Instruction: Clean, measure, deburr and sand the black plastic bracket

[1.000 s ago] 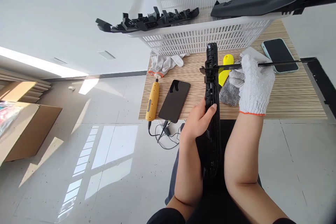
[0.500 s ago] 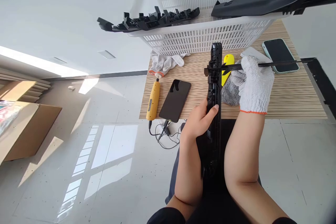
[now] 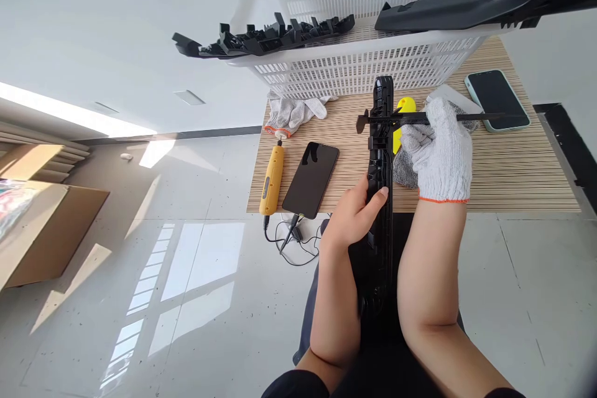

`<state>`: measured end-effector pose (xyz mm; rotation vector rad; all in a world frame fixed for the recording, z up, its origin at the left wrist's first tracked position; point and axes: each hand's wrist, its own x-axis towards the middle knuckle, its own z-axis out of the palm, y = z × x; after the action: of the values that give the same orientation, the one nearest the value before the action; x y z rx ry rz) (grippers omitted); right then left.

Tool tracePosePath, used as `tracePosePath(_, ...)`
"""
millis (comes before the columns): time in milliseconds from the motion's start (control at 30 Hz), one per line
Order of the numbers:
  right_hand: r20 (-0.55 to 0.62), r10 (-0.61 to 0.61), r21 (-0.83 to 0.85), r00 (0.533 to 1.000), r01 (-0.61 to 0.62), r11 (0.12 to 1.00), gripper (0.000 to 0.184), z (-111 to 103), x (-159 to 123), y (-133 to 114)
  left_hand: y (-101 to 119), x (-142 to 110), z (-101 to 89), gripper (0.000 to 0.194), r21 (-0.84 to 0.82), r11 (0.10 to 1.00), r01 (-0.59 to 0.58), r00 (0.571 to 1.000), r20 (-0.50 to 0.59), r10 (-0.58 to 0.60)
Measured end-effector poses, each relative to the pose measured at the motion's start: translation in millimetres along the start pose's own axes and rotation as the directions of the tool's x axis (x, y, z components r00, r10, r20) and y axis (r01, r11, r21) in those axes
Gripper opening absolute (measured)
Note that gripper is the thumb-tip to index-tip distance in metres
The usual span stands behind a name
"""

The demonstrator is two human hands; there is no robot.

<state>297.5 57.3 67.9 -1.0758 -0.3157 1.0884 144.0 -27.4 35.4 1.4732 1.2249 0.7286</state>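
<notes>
A long black plastic part (image 3: 382,155) runs from my lap up over the low wooden table (image 3: 513,174). My bare left hand (image 3: 354,214) is wrapped round its middle. My right hand (image 3: 441,149), in a white knit glove, is closed on a thin black rod-like tool (image 3: 485,116) that lies crosswise. The tool's tip crosses the upper end of the black part. A yellow tool (image 3: 405,109) and a grey cloth (image 3: 405,169) lie partly hidden behind the part and my gloved hand.
A white slatted basket (image 3: 364,62) at the table's back carries more long black parts (image 3: 265,37). On the table lie a spare white glove (image 3: 291,113), a yellow electric screwdriver (image 3: 271,178), a dark phone (image 3: 310,179) with a cable and a second phone (image 3: 497,98). A cardboard box (image 3: 41,224) stands on the floor at left.
My right hand has pushed the thin tool leftward, so its tip now pokes out past the black part. The part's top end tilted slightly right earlier. My left hand kept its grip.
</notes>
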Motion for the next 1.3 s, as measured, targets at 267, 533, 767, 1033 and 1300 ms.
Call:
tracePosePath(267, -0.056, 0.041, 0.033, 0.998, -0.04, 0.999, 0.034, 9.6, -9.5, -3.4, 2.0, -2.3, 1.0, 0.025, 0.018, 1.0, 0.025, 1.0, -0.001, -0.025)
tracePosePath(533, -0.115, 0.013, 0.027, 0.993, -0.01, 1.0, 0.025, 0.3, 3.9, -4.8, 4.6, -3.3, -0.8, 0.023, 0.016, 0.999, 0.036, 0.999, -0.001, -0.036)
tracePosePath(767, -0.066, -0.078, -0.068, 0.995, 0.073, 0.995, 0.018, -11.2, 9.0, -5.0, 7.9, -3.6, -0.8, 0.019, 0.039, 0.998, 0.057, 0.998, -0.014, -0.057)
tracePosePath(1033, -0.033, -0.102, -0.083, 0.994, 0.099, 0.992, 0.022, -14.6, 6.4, -4.2, 3.3, -3.6, 0.5, 0.023, 0.033, 0.999, 0.027, 0.999, -0.031, -0.026)
tracePosePath(1300, -0.061, -0.125, -0.085, 0.99, 0.12, 0.989, 0.024, -13.7, 6.4, -5.0, 2.9, -2.1, 0.9, 0.022, 0.032, 0.999, 0.026, 0.999, -0.035, -0.025)
